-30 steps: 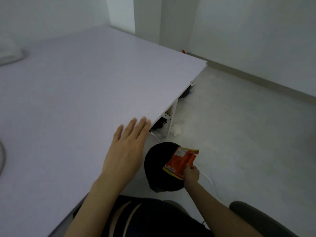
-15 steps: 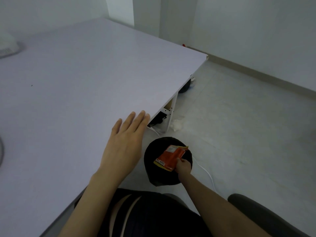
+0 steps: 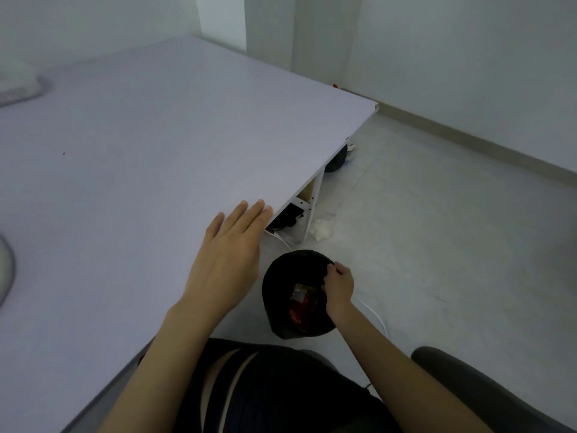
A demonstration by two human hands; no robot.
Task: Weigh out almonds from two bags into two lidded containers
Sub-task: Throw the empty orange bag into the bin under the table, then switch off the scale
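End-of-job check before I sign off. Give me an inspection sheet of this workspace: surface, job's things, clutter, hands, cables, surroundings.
Surface: white table; a white object sits at its far left.
Job's things: orange packet lies inside the black bin; containers: nothing seen.
Clutter: crumpled white wad on the floor by the table leg.
Hands: left hand flat on the table near its edge; right hand over the bin, fingers curled, grip unclear.
Cables: white cable on the floor beside the bin.
Surroundings: dark chair armrest; pale wall.
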